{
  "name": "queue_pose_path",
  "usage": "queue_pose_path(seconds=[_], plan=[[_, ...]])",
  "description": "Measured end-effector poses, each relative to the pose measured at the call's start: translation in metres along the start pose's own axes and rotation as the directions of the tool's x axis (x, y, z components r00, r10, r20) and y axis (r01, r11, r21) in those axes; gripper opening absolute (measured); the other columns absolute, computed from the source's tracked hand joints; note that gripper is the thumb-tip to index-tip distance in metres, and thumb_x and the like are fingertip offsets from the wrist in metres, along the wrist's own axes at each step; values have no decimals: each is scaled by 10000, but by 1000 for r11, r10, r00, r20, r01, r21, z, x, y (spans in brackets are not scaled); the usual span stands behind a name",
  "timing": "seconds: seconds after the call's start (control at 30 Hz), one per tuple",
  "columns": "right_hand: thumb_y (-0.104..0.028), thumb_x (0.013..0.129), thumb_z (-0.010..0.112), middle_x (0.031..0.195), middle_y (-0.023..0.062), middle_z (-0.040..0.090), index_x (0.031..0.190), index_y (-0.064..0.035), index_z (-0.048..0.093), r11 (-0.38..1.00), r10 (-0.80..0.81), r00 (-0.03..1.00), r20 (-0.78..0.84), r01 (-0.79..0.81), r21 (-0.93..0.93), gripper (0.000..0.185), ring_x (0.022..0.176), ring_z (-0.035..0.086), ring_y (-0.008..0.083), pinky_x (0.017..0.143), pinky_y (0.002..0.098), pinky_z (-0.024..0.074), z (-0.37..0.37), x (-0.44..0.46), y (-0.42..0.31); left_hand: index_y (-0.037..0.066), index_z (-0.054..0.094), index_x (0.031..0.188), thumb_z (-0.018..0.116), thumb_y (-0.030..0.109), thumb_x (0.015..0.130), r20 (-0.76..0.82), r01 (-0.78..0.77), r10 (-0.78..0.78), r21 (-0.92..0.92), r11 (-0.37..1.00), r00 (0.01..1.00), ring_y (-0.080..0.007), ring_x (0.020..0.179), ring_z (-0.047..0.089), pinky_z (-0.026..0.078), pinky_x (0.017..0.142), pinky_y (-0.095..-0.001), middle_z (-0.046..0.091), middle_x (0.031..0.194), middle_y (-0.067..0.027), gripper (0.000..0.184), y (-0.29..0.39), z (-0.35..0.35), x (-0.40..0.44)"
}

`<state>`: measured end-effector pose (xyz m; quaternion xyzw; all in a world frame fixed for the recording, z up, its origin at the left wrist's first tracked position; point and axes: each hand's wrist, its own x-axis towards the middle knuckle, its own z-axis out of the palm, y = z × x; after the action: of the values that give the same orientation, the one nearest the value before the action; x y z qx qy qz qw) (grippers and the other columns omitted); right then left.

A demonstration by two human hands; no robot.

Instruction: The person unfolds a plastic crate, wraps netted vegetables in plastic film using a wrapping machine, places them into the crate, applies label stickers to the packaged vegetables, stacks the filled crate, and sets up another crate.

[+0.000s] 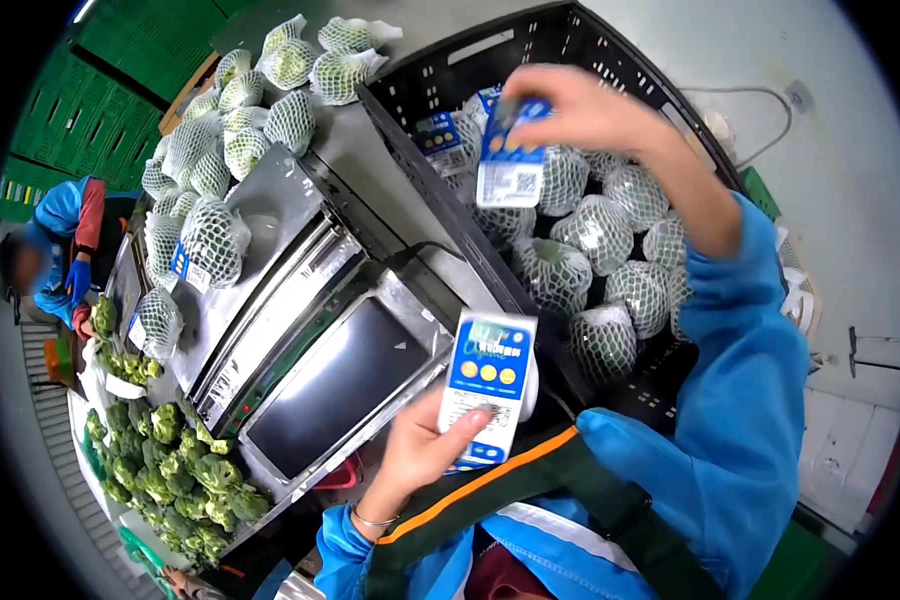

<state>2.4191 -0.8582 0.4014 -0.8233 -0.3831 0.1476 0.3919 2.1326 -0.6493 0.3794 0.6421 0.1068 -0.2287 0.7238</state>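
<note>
My left hand, low in the view, grips a stack of blue and white printed labels, with the thumb pressed on the front. My right hand, slightly blurred, pinches a single blue and white label above the black crate. Under and around that label lie several net-sleeved, film-wrapped broccoli heads in the crate. Another label rests on the wrapped heads at the crate's left side.
A wrapping machine stands left of the crate. More netted heads lie on the table behind it. Loose broccoli is piled at lower left. A co-worker works at far left near stacked green crates.
</note>
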Motion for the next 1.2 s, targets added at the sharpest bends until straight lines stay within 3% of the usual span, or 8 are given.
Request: queue_pose_path(seconds=[0.23, 0.37, 0.57, 0.7, 0.83, 0.97, 1.1, 1.2], plan=[[-283, 702, 688, 1170, 169, 440, 1319, -137, 286, 692, 41, 982, -183, -160, -704, 751, 1084, 433, 308, 927, 461, 311, 102, -2, 56, -24, 389, 1237, 523, -27, 815, -98, -513, 507, -49, 857, 857, -199, 1060, 503, 390, 918, -322, 516, 1154, -151, 443, -10, -22, -17], [-332, 721, 695, 1075, 139, 539, 1097, 9, 501, 950, -38, 997, -63, 55, 306, 543, 985, 543, 239, 828, 316, 435, 56, -47, -66, -44, 531, 1065, 506, 13, 868, -269, -484, 456, -47, 874, 848, -159, 913, 576, 442, 826, -276, 612, 1000, -126, 207, 24, 11, -12], [-180, 731, 680, 809, 66, 600, 875, -49, 610, 910, -403, 910, -94, 388, -146, 207, 737, 580, 168, 641, 287, 465, 36, -98, -108, -15, 634, 778, 643, 249, 809, 66, -267, 267, 459, 847, 961, -150, 448, 533, 408, 430, -277, 570, 560, -130, 266, -3, 15, 13], [-206, 728, 663, 814, 82, 610, 951, -39, 591, 982, 111, 980, -164, -133, -135, 288, 801, 591, 161, 684, 270, 467, -45, -41, -22, 26, 640, 1003, 599, 252, 851, 61, 84, -87, 56, 995, 994, -55, 701, 559, 453, 619, -215, 631, 739, 9, 275, -24, 17, 3], [-342, 622, 739, 1052, 150, 535, 1151, -83, 491, 819, 413, 904, 113, -315, -479, 639, 1020, 509, 238, 836, 401, 397, 23, -9, 130, 3, 163, 1367, 576, -51, 788, -112, -420, 406, -163, 893, 907, -200, 1014, 505, 392, 893, -285, 411, 1241, -149, 713, 16, 26, 6], [-319, 647, 743, 1232, 143, 391, 1369, -161, 222, 611, 272, 917, -291, -398, -685, 905, 1117, 381, 330, 951, 452, 265, 35, -30, 118, -59, 508, 1138, 510, -43, 828, 108, -562, 558, 9, 827, 823, -211, 1057, 509, 378, 914, -301, 538, 1125, -162, 310, 8, -3, -8], [-230, 724, 682, 983, 100, 542, 1118, -27, 482, 947, 113, 988, -110, -74, 312, 487, 940, 528, 214, 817, 339, 423, 29, -64, -49, -8, 530, 1135, 513, 43, 869, -99, -579, 603, 190, 793, 792, -173, 948, 586, 456, 805, -274, 609, 1037, -128, 271, 27, 16, -1], [-216, 690, 699, 1091, 142, 556, 1051, -17, 553, 977, -128, 943, 307, 66, 204, 438, 1008, 553, 208, 922, 377, 389, 47, -105, -136, 56, 619, 920, 611, 168, 819, -38, -734, 798, 368, 571, 601, -240, 598, 609, 485, 519, -290, 622, 756, -102, 151, 23, 20, 8]])
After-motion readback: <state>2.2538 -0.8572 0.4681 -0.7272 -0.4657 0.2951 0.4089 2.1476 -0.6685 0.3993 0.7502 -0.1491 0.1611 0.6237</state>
